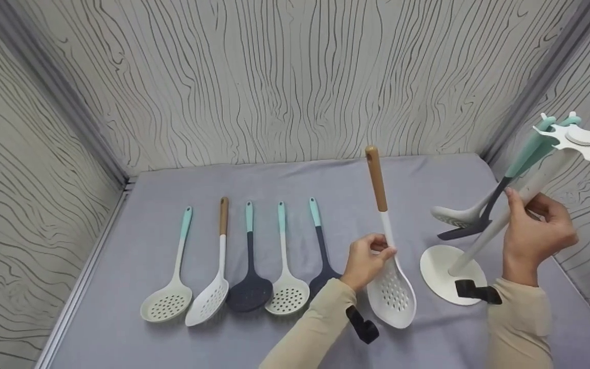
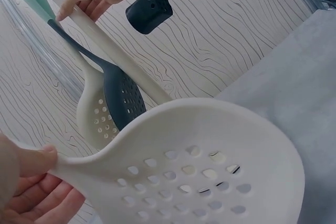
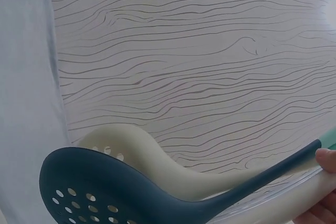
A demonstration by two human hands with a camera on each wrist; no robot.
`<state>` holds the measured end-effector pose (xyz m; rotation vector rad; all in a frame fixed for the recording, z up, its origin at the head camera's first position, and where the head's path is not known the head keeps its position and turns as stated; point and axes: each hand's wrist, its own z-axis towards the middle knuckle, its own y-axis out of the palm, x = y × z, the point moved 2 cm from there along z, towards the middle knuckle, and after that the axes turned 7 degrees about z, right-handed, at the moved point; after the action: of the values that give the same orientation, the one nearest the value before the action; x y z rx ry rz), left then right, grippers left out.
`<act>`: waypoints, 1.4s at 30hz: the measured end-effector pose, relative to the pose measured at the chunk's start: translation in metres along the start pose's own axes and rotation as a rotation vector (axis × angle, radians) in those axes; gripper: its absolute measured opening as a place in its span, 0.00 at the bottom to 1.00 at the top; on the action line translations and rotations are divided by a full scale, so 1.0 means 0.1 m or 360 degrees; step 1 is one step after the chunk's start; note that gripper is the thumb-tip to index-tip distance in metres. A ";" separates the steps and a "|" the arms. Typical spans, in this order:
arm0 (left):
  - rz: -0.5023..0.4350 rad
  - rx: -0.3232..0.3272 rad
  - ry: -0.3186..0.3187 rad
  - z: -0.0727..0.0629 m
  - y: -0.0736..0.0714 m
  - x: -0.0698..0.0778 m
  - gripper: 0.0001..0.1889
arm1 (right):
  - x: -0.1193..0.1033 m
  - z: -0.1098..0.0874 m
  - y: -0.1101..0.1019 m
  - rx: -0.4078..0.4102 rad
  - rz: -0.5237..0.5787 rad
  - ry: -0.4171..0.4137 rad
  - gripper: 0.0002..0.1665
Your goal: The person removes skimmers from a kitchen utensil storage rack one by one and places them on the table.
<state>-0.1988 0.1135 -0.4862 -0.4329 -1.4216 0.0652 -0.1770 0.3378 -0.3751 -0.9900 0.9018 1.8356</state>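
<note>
My left hand (image 1: 369,260) pinches a white slotted skimmer (image 1: 395,294) at its neck, its brown handle (image 1: 376,179) pointing up and away. In the left wrist view the skimmer's perforated bowl (image 2: 210,166) fills the foreground, thumb on top of the neck. On the right, my right hand (image 1: 538,233) grips the pole of a white utensil stand (image 1: 535,184), which leans to the right over its round base (image 1: 451,274). Two skimmers with mint handles hang from the stand's hooked top (image 1: 579,136): a dark blue one (image 3: 121,192) and a cream one (image 3: 131,145).
Left of my hands several skimmers lie in a row on the grey cloth (image 1: 136,256): a cream one (image 1: 167,305), a white one with brown handle (image 1: 208,302), a dark one (image 1: 250,292), another cream one (image 1: 289,294) and another dark one (image 1: 323,277). Wood-patterned panels (image 1: 295,77) enclose the table.
</note>
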 end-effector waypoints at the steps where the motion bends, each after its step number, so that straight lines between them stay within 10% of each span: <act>1: -0.0004 0.0000 -0.0010 0.00 0.00 0.00 0.09 | -0.01 0.00 0.00 -0.0002 -0.0009 -0.0013 0.09; 22: 0.0032 0.0016 0.0001 0.02 -0.07 -0.05 0.09 | -0.07 0.10 -0.04 -0.0221 -0.0143 -0.0167 0.16; 42: 0.0083 0.0024 -0.0125 0.17 -0.08 -0.07 0.09 | 0.07 0.21 -0.07 -0.0575 0.0328 -0.0182 0.15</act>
<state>-0.2182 0.1084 -0.4892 -0.4596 -1.4858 0.1363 -0.1789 0.3610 -0.3738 -1.0240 0.6324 2.2607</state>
